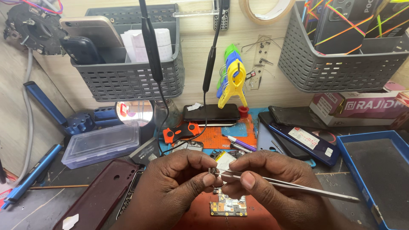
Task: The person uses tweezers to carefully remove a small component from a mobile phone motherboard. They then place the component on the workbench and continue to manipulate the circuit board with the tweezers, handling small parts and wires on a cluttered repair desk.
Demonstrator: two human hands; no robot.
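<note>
My left hand (174, 183) pinches a tiny dark part (211, 171) between thumb and forefinger, low in the middle of the view. My right hand (272, 183) grips thin metal tweezers (298, 186) whose tips meet that part; their long end points right. Just below my fingers lies a small phone circuit board (228, 207) on an orange mat (221, 136). Both hands are touching each other at the fingertips.
Two grey baskets (128, 81) (341, 68) hang on the wall with phones inside. Phones (304, 138) lie at right, a blue tray (375, 170) at far right, a clear plastic box (102, 142) at left, a maroon phone cover (102, 196) at lower left, yellow clamps (233, 83) behind.
</note>
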